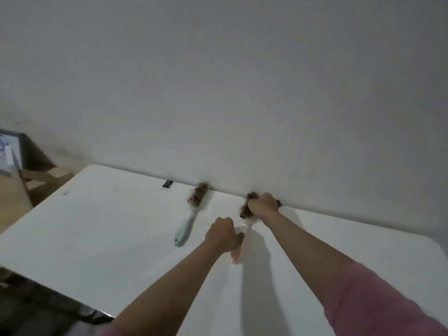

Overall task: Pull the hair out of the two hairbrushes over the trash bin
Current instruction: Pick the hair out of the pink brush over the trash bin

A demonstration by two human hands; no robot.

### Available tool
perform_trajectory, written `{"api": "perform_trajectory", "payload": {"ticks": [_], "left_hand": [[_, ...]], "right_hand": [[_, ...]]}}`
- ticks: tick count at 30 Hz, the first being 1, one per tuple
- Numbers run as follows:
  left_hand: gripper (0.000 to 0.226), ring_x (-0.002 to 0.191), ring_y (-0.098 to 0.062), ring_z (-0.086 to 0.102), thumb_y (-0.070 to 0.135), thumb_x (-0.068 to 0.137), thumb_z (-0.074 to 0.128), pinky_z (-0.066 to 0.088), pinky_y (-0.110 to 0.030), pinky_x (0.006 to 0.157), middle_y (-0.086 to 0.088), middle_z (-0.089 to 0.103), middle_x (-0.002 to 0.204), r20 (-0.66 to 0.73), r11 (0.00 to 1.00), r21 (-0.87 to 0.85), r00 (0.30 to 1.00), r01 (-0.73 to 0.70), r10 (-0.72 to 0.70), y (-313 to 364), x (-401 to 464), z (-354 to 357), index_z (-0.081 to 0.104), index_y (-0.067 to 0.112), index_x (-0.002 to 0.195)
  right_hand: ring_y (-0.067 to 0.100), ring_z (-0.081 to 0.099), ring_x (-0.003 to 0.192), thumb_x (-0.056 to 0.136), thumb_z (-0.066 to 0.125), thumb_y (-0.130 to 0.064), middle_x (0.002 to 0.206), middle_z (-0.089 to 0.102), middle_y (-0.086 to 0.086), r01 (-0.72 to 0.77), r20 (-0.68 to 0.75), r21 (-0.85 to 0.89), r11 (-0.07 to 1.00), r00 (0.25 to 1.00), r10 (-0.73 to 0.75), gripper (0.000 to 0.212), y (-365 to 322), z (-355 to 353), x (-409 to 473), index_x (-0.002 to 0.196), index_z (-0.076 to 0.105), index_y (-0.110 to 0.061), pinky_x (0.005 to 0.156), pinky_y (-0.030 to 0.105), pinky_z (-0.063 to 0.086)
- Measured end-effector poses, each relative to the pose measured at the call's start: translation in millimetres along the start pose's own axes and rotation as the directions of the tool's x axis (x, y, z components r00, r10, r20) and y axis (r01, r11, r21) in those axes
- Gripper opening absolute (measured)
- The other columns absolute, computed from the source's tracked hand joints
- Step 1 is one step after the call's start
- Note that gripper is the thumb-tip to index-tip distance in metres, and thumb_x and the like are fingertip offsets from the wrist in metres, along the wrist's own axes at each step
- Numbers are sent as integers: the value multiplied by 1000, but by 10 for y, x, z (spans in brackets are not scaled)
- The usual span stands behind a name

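Fingers (260,202) grip pink brush (242,241) head at table (109,226) far edge.

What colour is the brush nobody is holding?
Light blue handle, seen in the head view.

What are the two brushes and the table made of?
The blue brush and pink brush look like smooth plastic: pale, even colour, rounded handles. Brown hair fills the bristles. The white table looks like matte plastic with rounded corners, though I can't be sure.

No legible text, labels, brands, numbers or signs anywhere.
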State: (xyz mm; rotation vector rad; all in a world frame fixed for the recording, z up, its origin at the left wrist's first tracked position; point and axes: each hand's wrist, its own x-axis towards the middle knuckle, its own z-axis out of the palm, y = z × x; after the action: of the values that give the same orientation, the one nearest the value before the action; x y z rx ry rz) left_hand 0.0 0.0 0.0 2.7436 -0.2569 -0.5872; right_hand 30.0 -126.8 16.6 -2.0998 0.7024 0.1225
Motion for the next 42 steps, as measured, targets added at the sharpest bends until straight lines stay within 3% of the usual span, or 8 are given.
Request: {"api": "perform_trajectory", "payload": {"ticks": [7, 12, 16, 22, 29, 34, 39, 42], "left_hand": [[42, 119, -31, 47, 27, 89, 54, 45, -37, 93, -13, 40, 129, 48, 995, 32, 994, 95, -97, 122, 41, 223, 49, 7, 125], [35, 116, -32, 51, 13, 87, 51, 45, -34, 87, -13, 42, 125, 22, 991, -54, 992, 124, -123, 82, 63, 302, 47, 4, 121], [7, 78, -23, 62, 13, 79, 55, 41, -25, 56, -5, 54, 82, 125, 949, -248, 978, 195, -168, 17, 75, 251, 52, 8, 84], [9, 48, -10, 52, 15, 82, 63, 44, -16, 47, -8, 62, 65, 242, 795, -541, 956, 274, -165, -196, -112, 104, 63, 7, 79], [22, 92, -29, 70, 14, 77, 77, 59, -39, 79, -19, 70, 99, 149, 586, -768, 962, 258, -228, -849, -589, -35, 59, 8, 89], [38, 93, -29, 69, 8, 79, 76, 59, -32, 68, -22, 68, 109, 105, 463, -851, 946, 246, -308, -1464, -1087, -223, 60, 0, 113], [15, 80, -30, 65, 2, 79, 75, 58, -40, 73, -17, 64, 85, 79, 359, -904, 916, 232, -394, -2225, -1712, -368, 61, 4, 83], [17, 63, -19, 64, -3, 81, 71, 56, -28, 55, -10, 63, 75, 71, 283, -935, 892, 216, -446, -2656, -2102, -382, 60, 10, 77]], "right_hand": [[8, 46, 49, 87, 55, -15, 65, 55, 0, -120, 23, 37, 992, 993, 119, 8, 52, 193, 146, 90, 55, -8, 55, 20, 42], [6, 45, 49, 84, 60, -13, 64, 51, -3, -122, 25, 137, 983, 993, 119, 11, 86, 255, 202, 94, 57, -9, 52, 21, 39], [12, 54, 59, 80, 55, -8, 73, 60, 1, -125, 43, 210, 970, 992, 118, 12, 50, 280, 145, 90, 61, -9, 59, 25, 45], [24, 54, 68, 79, 54, -7, 68, 51, 6, -92, 86, 153, 984, 993, 79, 14, -141, 371, -48, 69, 44, -9, 56, 28, 42], [27, 61, 83, 80, 63, -8, 91, 61, 16, -83, 191, 221, 972, 981, 40, 18, -494, 764, -519, 93, 57, 1, 56, 30, 51], [27, 62, 83, 79, 70, -6, 95, 61, 16, -51, 294, 277, 960, 955, -34, 23, -854, 1286, -1035, 96, 56, 1, 61, 36, 58], [29, 67, 88, 79, 71, -8, 88, 64, 16, 34, 414, 233, 972, 901, -130, 18, -1211, 2026, -1697, 91, 62, 2, 55, 32, 55], [28, 64, 79, 78, 71, -7, 79, 60, 14, 86, 490, 227, 970, 851, -190, 14, -1384, 2444, -2126, 80, 59, -2, 48, 29, 50]]}}
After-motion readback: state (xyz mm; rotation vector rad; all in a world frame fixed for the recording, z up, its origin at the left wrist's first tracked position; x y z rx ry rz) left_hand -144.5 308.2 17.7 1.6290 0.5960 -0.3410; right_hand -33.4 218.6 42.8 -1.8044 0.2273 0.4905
